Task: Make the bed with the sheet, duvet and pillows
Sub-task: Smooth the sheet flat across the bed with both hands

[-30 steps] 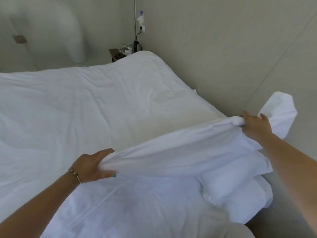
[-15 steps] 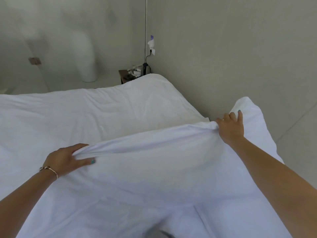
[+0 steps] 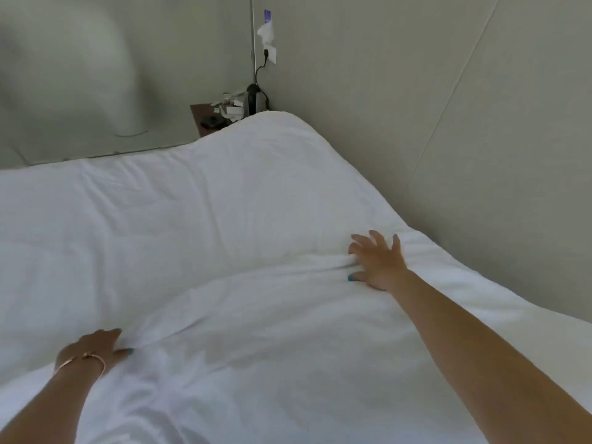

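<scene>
White bedding covers the whole bed (image 3: 224, 193), which stands against the wall on the right. A top layer of the white duvet (image 3: 288, 347) lies flat over the near part, its front edge running as a creased line between my hands. My left hand (image 3: 96, 349), with a bracelet on the wrist, grips that edge at the lower left between thumb and fingers. My right hand (image 3: 376, 261) rests on the edge near the wall, fingers spread and pressing down. No separate pillow can be told apart.
A beige wall (image 3: 448, 123) runs along the bed's right side. At the far corner a small brown bedside table (image 3: 208, 118) holds papers and a dark device, with a cable going up to a wall socket (image 3: 270, 54). Pale floor lies beyond the bed.
The raised duvet layer has come down flat onto the bed. My right hand has let go of the edge and spread open on it. My left hand has lowered with the edge.
</scene>
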The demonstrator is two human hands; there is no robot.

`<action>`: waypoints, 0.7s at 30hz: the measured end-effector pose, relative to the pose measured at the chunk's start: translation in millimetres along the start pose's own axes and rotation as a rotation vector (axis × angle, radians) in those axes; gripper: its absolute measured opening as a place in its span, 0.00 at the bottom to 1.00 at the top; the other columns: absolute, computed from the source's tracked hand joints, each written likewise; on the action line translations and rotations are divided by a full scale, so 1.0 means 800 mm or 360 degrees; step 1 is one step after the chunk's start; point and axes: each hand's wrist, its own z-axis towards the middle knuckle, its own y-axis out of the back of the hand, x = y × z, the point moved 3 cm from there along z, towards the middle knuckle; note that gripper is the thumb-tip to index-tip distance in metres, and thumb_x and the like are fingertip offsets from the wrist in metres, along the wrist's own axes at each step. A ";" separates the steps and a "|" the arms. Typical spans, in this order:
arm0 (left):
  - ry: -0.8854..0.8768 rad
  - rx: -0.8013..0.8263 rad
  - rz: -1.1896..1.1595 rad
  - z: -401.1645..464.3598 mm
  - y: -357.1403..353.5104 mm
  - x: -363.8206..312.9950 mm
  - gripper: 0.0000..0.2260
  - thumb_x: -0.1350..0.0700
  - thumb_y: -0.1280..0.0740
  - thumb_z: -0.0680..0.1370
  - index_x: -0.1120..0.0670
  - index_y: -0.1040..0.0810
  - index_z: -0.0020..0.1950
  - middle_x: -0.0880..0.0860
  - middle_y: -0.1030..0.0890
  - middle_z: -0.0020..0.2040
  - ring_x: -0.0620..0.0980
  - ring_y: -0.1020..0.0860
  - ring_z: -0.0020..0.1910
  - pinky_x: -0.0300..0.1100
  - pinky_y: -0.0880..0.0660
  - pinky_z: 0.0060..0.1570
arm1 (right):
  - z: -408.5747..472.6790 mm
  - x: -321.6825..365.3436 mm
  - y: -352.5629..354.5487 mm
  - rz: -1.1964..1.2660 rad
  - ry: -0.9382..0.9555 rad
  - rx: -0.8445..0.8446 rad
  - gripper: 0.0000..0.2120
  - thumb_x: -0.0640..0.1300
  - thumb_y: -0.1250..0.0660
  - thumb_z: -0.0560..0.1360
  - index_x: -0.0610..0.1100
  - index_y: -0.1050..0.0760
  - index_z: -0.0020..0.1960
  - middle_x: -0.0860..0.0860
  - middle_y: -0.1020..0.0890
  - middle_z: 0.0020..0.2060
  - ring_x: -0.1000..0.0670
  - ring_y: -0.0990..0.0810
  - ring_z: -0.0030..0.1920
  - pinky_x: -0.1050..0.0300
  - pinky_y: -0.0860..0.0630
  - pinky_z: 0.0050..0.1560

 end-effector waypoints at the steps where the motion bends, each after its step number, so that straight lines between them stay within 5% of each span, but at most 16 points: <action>1: 0.0115 0.0054 -0.0044 0.007 -0.021 -0.009 0.26 0.36 0.43 0.76 0.45 0.33 0.71 0.51 0.28 0.67 0.54 0.29 0.66 0.46 0.30 0.63 | 0.008 -0.003 -0.011 0.0105 0.0025 0.0113 0.24 0.59 0.34 0.75 0.57 0.36 0.67 0.54 0.37 0.73 0.46 0.48 0.76 0.35 0.57 0.73; 3: 0.0180 0.0107 -0.0346 0.022 -0.035 -0.041 0.30 0.35 0.39 0.70 0.44 0.30 0.70 0.53 0.27 0.66 0.57 0.30 0.66 0.49 0.33 0.65 | 0.022 -0.012 -0.022 0.0109 0.0005 0.0207 0.24 0.58 0.34 0.75 0.56 0.34 0.68 0.51 0.29 0.66 0.46 0.39 0.71 0.38 0.52 0.73; 5: -0.0065 0.0175 -0.0771 0.028 -0.030 -0.096 0.39 0.29 0.38 0.61 0.42 0.32 0.71 0.50 0.28 0.69 0.56 0.31 0.68 0.53 0.36 0.68 | 0.033 -0.006 -0.021 0.0044 0.0002 0.0047 0.16 0.50 0.36 0.78 0.51 0.28 0.65 0.48 0.26 0.59 0.43 0.34 0.65 0.40 0.46 0.71; 8: -0.0411 0.0153 -0.0672 0.006 -0.010 -0.170 0.34 0.31 0.38 0.65 0.45 0.28 0.67 0.50 0.22 0.63 0.55 0.25 0.63 0.47 0.29 0.62 | 0.042 0.023 0.005 0.0353 0.0135 -0.1018 0.14 0.32 0.36 0.69 0.44 0.19 0.49 0.44 0.24 0.45 0.41 0.29 0.51 0.37 0.32 0.60; 10: -0.0378 -0.0343 -0.0738 0.009 0.019 -0.173 0.26 0.41 0.41 0.67 0.54 0.18 0.55 0.59 0.18 0.54 0.62 0.21 0.55 0.49 0.27 0.51 | 0.036 0.037 0.023 0.0395 0.0207 -0.1615 0.13 0.33 0.39 0.67 0.44 0.21 0.45 0.44 0.26 0.41 0.43 0.31 0.48 0.36 0.34 0.63; 11: -0.0314 -0.0548 -0.0824 0.015 0.033 -0.166 0.24 0.44 0.41 0.66 0.58 0.17 0.52 0.63 0.18 0.49 0.65 0.21 0.51 0.50 0.28 0.48 | 0.040 0.040 0.022 0.0306 0.0196 -0.1639 0.12 0.35 0.37 0.68 0.46 0.21 0.47 0.44 0.26 0.43 0.43 0.30 0.50 0.36 0.38 0.67; 13: -0.0200 -0.0630 -0.0691 0.034 0.046 -0.157 0.22 0.45 0.39 0.68 0.58 0.16 0.50 0.64 0.21 0.45 0.67 0.22 0.48 0.51 0.27 0.45 | 0.053 0.037 -0.013 0.0108 0.0002 -0.1043 0.18 0.41 0.34 0.73 0.51 0.24 0.62 0.44 0.26 0.60 0.42 0.33 0.65 0.31 0.48 0.70; 15: -0.0183 -0.0346 -0.0267 0.037 0.036 -0.175 0.20 0.42 0.39 0.74 0.53 0.19 0.56 0.59 0.21 0.52 0.62 0.23 0.54 0.49 0.26 0.53 | 0.054 0.029 -0.053 0.0114 -0.0310 -0.0464 0.27 0.50 0.44 0.81 0.59 0.49 0.77 0.49 0.47 0.77 0.42 0.53 0.77 0.27 0.57 0.70; 17: -0.0226 -0.0054 -0.0194 0.029 0.015 -0.212 0.22 0.38 0.39 0.74 0.48 0.27 0.64 0.51 0.23 0.60 0.54 0.26 0.62 0.46 0.34 0.62 | 0.045 0.021 -0.059 0.0315 -0.0411 -0.0340 0.33 0.56 0.48 0.81 0.62 0.68 0.76 0.52 0.64 0.77 0.43 0.62 0.77 0.29 0.59 0.71; 19: -0.0312 0.0059 -0.0439 0.025 0.001 -0.249 0.31 0.34 0.38 0.71 0.46 0.35 0.70 0.49 0.24 0.62 0.52 0.28 0.65 0.46 0.40 0.65 | 0.021 0.009 -0.050 0.0324 -0.0401 -0.0279 0.35 0.65 0.49 0.78 0.63 0.68 0.76 0.54 0.66 0.77 0.45 0.63 0.77 0.33 0.62 0.72; 21: -0.0310 -0.0036 -0.0395 0.019 -0.002 -0.273 0.31 0.31 0.40 0.72 0.47 0.33 0.69 0.50 0.23 0.60 0.53 0.27 0.63 0.48 0.39 0.62 | -0.023 -0.015 -0.050 0.0124 -0.0374 -0.0052 0.32 0.71 0.56 0.75 0.66 0.61 0.76 0.58 0.61 0.78 0.48 0.63 0.78 0.34 0.65 0.72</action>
